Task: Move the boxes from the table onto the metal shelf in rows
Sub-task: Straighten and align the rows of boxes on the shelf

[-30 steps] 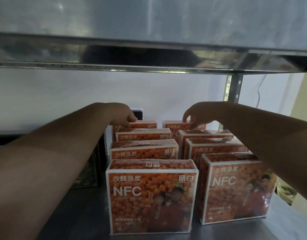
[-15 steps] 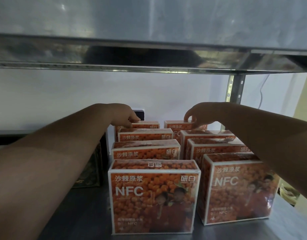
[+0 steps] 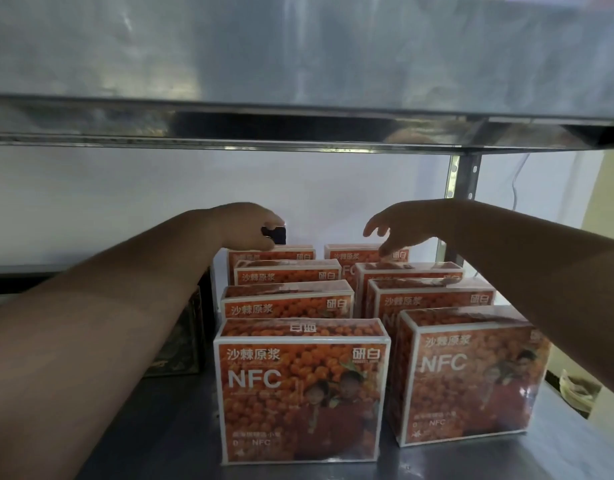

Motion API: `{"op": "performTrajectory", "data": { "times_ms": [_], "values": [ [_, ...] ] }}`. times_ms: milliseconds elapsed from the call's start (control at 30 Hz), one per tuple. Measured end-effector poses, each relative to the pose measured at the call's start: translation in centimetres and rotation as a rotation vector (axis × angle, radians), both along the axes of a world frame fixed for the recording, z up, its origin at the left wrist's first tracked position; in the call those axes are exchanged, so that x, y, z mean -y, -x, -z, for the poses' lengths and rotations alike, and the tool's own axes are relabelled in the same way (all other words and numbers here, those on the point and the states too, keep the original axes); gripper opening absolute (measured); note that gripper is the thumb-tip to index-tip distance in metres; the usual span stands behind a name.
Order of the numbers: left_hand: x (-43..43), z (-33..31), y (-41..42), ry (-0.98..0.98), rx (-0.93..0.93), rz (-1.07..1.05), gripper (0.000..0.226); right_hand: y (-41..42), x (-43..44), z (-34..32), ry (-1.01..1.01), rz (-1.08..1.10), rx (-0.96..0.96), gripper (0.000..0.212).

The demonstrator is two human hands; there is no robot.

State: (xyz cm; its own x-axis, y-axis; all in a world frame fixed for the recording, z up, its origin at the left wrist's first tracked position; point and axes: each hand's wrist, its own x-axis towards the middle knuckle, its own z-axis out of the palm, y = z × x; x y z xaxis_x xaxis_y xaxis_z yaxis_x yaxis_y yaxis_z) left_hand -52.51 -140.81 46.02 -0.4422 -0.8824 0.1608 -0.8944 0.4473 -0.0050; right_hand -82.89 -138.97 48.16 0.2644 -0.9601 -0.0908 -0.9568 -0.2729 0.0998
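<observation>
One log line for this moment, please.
shelf: eight boxes, two rows | left hand: curled over rear-left box | right hand: open over rear-right box

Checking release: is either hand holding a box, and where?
Right hand holds nothing, fingers spread. Left hand curls at the rear left orange carton's top edge; grip unclear.

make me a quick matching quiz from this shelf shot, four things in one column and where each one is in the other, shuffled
1 right hand
2 front left box
3 dark box
4 metal post

a left of the orange boxes
b upright at the back right
c fingers spread over the back right box
d nearest the camera, NFC face forward

Pairs: 1-c, 2-d, 3-a, 4-b
</observation>
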Motion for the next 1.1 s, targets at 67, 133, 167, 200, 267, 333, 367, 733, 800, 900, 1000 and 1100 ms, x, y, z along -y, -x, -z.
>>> {"op": "performTrajectory", "data": {
  "times_ms": [67, 133, 167, 200, 267, 333, 367, 733, 800, 900, 1000, 1100],
  "values": [
    [-0.9, -0.7, 0.9, 0.041, -0.129, 0.065, 0.039, -0.1, -0.9, -0.8, -0.006, -0.027, 0.036, 0.045],
    [-1.9, -1.1, 1.9, 0.010, -0.143, 0.107, 0.031, 0.0, -1.8, -1.2, -0.037, -0.041, 0.101, 0.032],
    [-2.4, -1.2, 2.4, -0.036, -0.116, 0.116, 0.032, 0.2, -2.2, -1.3, -0.078, -0.036, 0.146, 0.028],
    [-2.9, -1.3, 2.8, -0.086, -0.080, 0.112, 0.035, 0.4, -2.5, -1.3, -0.124, -0.027, 0.180, 0.026],
    [-3.6, -1.2, 3.4, -0.162, -0.017, 0.092, 0.039, 0.7, -3.2, -1.2, -0.205, -0.001, 0.202, 0.027],
    [-4.0, -0.9, 3.6, -0.185, 0.051, 0.078, 0.039, 0.9, -3.7, -0.9, -0.261, 0.032, 0.165, 0.032],
    [-4.2, -0.7, 3.7, -0.170, 0.096, 0.076, 0.039, 1.0, -4.0, -0.6, -0.274, 0.042, 0.131, 0.036],
    [-5.1, 0.4, 1.4, -0.016, 0.192, 0.008, 0.042, -0.3, -2.9, 1.6, -0.015, -0.013, 0.025, 0.045],
    [-5.1, 0.5, 1.2, -0.007, 0.186, 0.010, 0.043, -0.6, -2.6, 1.8, 0.016, -0.035, -0.028, 0.046],
    [-5.1, 0.7, 1.3, 0.000, 0.186, 0.012, 0.043, -0.9, -2.6, 2.0, 0.048, -0.052, -0.079, 0.047],
    [-4.9, 0.7, 1.3, 0.002, 0.181, 0.007, 0.044, -0.9, -2.5, 2.1, 0.063, -0.061, -0.083, 0.047],
    [-4.9, 0.7, 1.4, 0.006, 0.186, 0.006, 0.045, -0.9, -2.3, 2.3, 0.078, -0.071, -0.088, 0.046]
  ]
}}
